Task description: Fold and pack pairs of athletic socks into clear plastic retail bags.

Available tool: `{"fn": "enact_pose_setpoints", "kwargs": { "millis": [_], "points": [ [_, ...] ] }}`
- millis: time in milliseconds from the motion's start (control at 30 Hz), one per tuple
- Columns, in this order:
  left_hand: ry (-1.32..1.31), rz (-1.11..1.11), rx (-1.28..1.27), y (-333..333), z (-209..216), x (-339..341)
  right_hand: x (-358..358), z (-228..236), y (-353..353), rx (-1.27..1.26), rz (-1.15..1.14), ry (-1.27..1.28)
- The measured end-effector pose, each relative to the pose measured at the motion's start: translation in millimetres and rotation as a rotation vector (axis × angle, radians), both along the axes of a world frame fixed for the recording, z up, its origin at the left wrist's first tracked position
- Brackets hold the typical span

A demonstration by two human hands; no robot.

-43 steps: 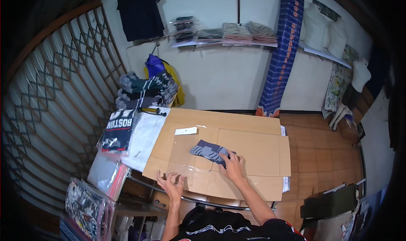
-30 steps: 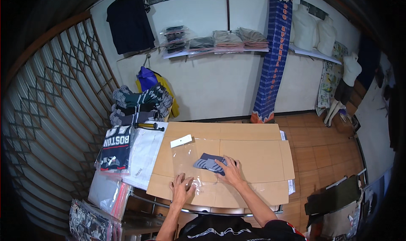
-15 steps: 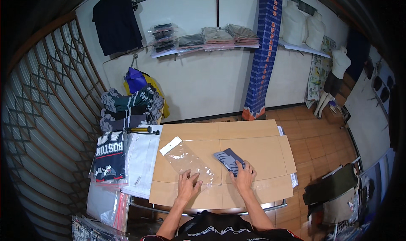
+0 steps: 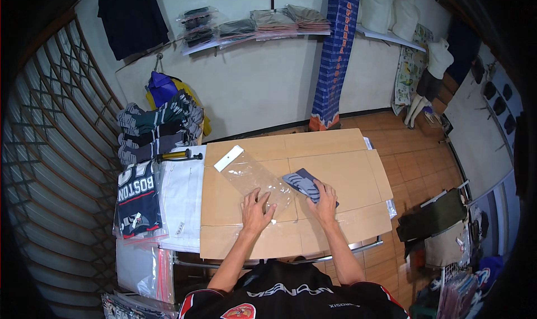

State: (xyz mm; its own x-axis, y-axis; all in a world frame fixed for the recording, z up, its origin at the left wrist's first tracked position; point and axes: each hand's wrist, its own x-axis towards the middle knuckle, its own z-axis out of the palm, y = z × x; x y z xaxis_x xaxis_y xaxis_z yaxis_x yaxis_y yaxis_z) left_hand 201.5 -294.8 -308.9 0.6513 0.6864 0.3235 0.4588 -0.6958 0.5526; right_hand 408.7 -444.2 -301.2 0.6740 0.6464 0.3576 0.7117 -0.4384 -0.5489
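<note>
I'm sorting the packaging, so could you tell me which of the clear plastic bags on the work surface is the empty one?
The empty one is the clear bag with the white header strip under the left hand on the cardboard. The bags left of it hold a white garment and a dark printed jersey.

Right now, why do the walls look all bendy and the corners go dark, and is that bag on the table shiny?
In the head view, the fisheye lens curves straight lines, so the metal grille bows near the rim, and the corners fade to black. The clear plastic bag under the left hand catches faint pale glare. The middle stays sharp: the right hand on the folded grey cloth is clear.
</note>
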Motion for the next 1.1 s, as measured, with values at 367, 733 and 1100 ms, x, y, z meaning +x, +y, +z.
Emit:
{"fn": "enact_pose_setpoints", "kwargs": {
  "millis": [367, 733, 1100],
  "points": [
    [-0.002, 0.015, -0.036, 1, 0, 0, -19, 17, -22, 0.303, 0.156, 0.223],
    [0.013, 0.007, -0.028, 4, -4, -2, -38, 21, -43, 0.207, 0.428, 0.252],
    [0.036, 0.020, -0.041, 3, -1, 0, -40, 23, -54, 0.099, 0.499, 0.127]
  ]
}}
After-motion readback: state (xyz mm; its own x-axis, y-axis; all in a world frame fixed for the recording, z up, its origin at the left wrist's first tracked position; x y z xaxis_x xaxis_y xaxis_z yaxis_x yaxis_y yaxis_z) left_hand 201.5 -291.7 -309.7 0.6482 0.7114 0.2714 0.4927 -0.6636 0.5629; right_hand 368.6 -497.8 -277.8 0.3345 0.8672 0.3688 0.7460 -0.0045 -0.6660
